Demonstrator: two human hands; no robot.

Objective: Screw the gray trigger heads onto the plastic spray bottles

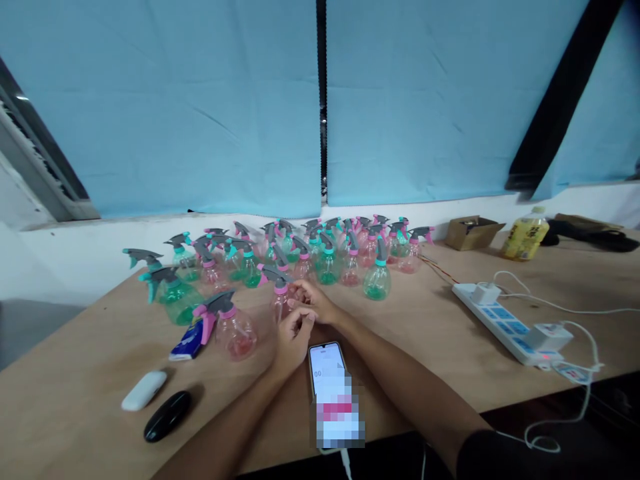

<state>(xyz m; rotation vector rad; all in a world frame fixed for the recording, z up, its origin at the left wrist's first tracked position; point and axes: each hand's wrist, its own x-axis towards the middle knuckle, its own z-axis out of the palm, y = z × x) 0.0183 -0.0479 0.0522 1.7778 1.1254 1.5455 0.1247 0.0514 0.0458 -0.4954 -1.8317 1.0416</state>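
Pink sprayer (280,305), one, clear pink body, grey head, pink collar and trigger: upright on the table (410,340), centre, just beyond the hands. Left hand (294,337): fingers curled, in front of the sprayer's lower right side; right hand (320,303): fingers bent, at its right side, close against the left. Whether either grasps the sprayer, cannot tell. Other sprayers (327,263), many, pink and green, grey heads: grouped behind, towards the wall. Second pink sprayer (237,337): nearer, to the left, beside a blue packet (186,343). White case (144,391) and black case (167,417): near left, side by side. Phone (327,383), screen lit, cable attached: between the forearms. Power strip (507,328), two white plugs: right. Carton (473,235) and yellow drink bottle (524,237): far right. Blue curtains (200,107): behind.
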